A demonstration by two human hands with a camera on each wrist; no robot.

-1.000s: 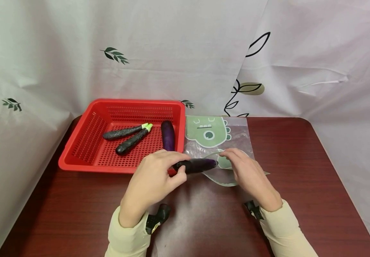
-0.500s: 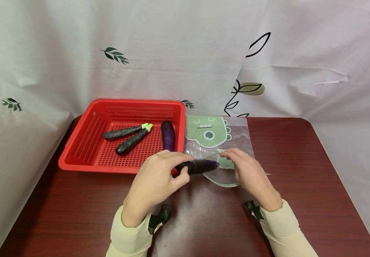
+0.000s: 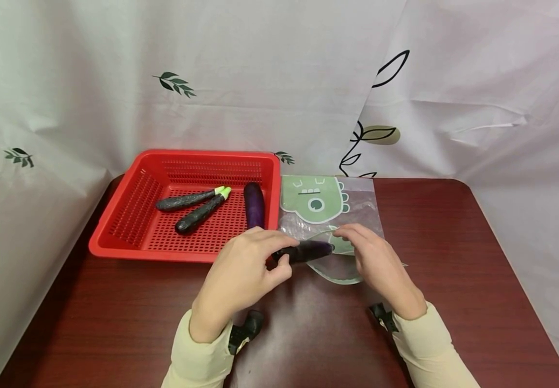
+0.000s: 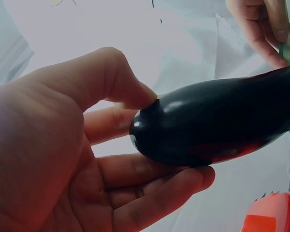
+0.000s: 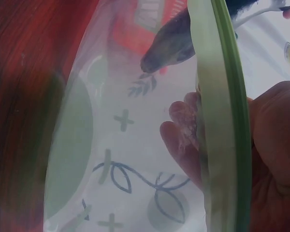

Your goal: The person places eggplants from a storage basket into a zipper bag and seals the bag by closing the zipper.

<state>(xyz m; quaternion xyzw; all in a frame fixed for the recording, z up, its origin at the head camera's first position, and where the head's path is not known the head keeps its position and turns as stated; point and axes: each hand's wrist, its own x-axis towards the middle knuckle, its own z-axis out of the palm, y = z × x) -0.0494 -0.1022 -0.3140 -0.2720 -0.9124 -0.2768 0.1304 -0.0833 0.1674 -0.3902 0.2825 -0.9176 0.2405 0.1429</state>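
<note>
Left hand (image 3: 245, 269) and right hand (image 3: 381, 269) are both occupied, close together over the surface (image 3: 434, 226). With thumb (image 4: 117, 77) and fingers (image 4: 157, 195) set around its broad, blunt end, the left holds a dark eggplant (image 3: 310, 251) nearly level, its narrow end pointing toward the right. The right grips the edge of a clear printed bag (image 3: 364, 210), the green strip (image 5: 237, 125) along its mouth running between thumb and fingers. The eggplant's narrow tip is at that mouth and shows hazily through the film in the right wrist view; how far inside it reaches I cannot tell.

The skin looks glossy and smooth, so it is likely to slip or roll under a loose pinch. It should be firm and fairly light, stiff enough to push from behind, though nails or a hard squeeze could bruise it. The blunt end seems the right place to hold, leaving the tapered end free; a little more finger underneath would steady it.

By contrast, the bag looks thin and limp and would probably fold inward unsupported. Its stiffer strip is the better place to hold.
</note>
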